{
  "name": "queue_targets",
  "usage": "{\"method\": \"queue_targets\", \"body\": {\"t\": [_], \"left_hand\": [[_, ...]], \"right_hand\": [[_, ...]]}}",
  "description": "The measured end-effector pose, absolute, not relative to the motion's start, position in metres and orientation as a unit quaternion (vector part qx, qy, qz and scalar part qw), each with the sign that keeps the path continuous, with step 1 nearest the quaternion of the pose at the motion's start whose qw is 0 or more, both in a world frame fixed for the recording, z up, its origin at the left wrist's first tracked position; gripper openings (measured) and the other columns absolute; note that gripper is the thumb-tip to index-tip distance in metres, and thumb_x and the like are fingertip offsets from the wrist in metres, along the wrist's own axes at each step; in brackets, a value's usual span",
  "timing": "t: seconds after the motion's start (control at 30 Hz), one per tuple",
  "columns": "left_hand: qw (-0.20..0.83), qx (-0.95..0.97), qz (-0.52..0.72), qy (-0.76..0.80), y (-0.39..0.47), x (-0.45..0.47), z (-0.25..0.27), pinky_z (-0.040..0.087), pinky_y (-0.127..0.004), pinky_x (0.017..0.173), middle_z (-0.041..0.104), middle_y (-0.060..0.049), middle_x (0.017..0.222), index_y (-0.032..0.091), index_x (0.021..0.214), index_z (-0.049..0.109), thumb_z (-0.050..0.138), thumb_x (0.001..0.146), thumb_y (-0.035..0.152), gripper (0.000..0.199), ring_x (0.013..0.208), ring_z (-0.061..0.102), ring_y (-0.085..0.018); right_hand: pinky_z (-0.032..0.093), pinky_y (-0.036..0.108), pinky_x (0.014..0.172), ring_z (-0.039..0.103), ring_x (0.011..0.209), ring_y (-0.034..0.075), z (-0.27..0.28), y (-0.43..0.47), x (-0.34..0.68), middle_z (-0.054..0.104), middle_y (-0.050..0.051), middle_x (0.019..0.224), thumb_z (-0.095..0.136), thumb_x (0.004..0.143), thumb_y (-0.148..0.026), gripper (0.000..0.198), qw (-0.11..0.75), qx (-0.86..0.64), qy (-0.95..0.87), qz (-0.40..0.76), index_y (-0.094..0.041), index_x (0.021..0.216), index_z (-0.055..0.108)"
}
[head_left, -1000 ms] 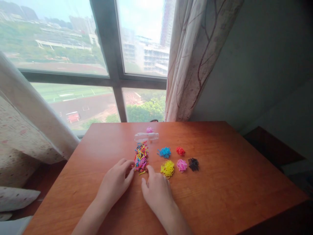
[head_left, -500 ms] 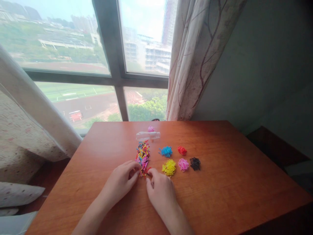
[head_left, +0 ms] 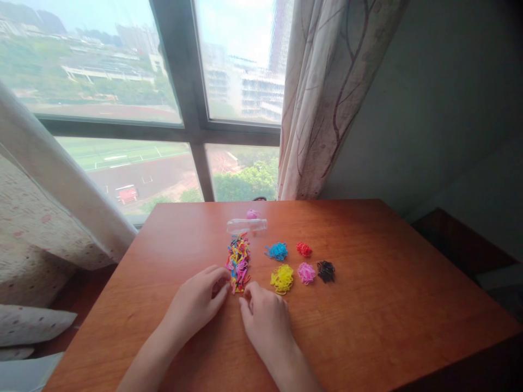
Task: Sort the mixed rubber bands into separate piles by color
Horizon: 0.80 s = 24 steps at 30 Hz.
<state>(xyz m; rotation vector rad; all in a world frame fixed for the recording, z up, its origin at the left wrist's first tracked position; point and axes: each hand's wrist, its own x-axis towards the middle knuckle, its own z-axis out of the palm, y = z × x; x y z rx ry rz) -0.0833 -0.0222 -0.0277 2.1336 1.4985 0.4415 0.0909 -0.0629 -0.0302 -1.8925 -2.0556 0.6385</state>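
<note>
A mixed heap of coloured rubber bands (head_left: 239, 258) lies on the table in the head view, in red, yellow, blue, pink and black. My left hand (head_left: 206, 291) is at the heap's lower left edge, fingers curled, with a gap between thumb and index finger. Just below the heap's lower right end is my right hand (head_left: 263, 313), its thumb and index finger slightly apart. I see no band held in either hand. To the right lie sorted piles: blue bands (head_left: 278, 251), red bands (head_left: 304, 249), yellow bands (head_left: 281, 279), pink bands (head_left: 306, 273) and black bands (head_left: 326, 271).
A clear plastic bag or tube (head_left: 247, 225) lies behind the heap, with a pink object (head_left: 252, 214) beyond it. The wooden table (head_left: 388, 283) stands against a window (head_left: 241, 130). Curtains (head_left: 318, 98) hang on both sides.
My right hand has drawn slightly down and left, away from a red band at the heap's lower end. My left hand has shifted slightly left, its fingertips less over the heap.
</note>
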Motion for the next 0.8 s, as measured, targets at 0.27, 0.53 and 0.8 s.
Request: {"method": "queue_targets", "body": {"t": [0.27, 0.53, 0.8], "left_hand": [[0.251, 0.781, 0.154, 0.550, -0.024, -0.082, -0.024, 0.041, -0.024, 0.066, 0.064, -0.001, 0.084, 0.022, 0.089, 0.063, 0.047, 0.089, 0.024, 0.016, 0.073, 0.058, -0.016], [0.243, 0.781, 0.141, 0.557, -0.024, -0.081, -0.025, 0.041, -0.025, 0.068, 0.064, -0.002, 0.086, 0.023, 0.088, 0.062, 0.046, 0.090, 0.024, 0.017, 0.076, 0.059, -0.017], [0.243, 0.783, 0.132, 0.556, -0.023, -0.081, -0.025, 0.041, -0.026, 0.068, 0.063, -0.002, 0.085, 0.023, 0.090, 0.063, 0.045, 0.090, 0.026, 0.019, 0.075, 0.058, -0.017]], "right_hand": [[0.037, 0.024, 0.063, 0.068, 0.080, 0.018, -0.034, -0.060, 0.085, 0.072, 0.002, 0.086, 0.054, 0.094, -0.017, 0.011, 0.140, -0.645, -0.729, 0.183, -0.022, 0.092, 0.063], [0.034, 0.023, 0.063, 0.067, 0.074, 0.016, -0.030, -0.065, 0.093, 0.071, -0.001, 0.080, 0.057, 0.091, -0.016, 0.011, 0.210, -0.644, -0.707, 0.203, -0.024, 0.094, 0.064], [0.034, 0.022, 0.061, 0.064, 0.068, 0.015, -0.033, -0.073, 0.104, 0.069, -0.002, 0.074, 0.056, 0.091, -0.016, 0.011, 0.244, -0.649, -0.693, 0.199, -0.024, 0.092, 0.064]]}}
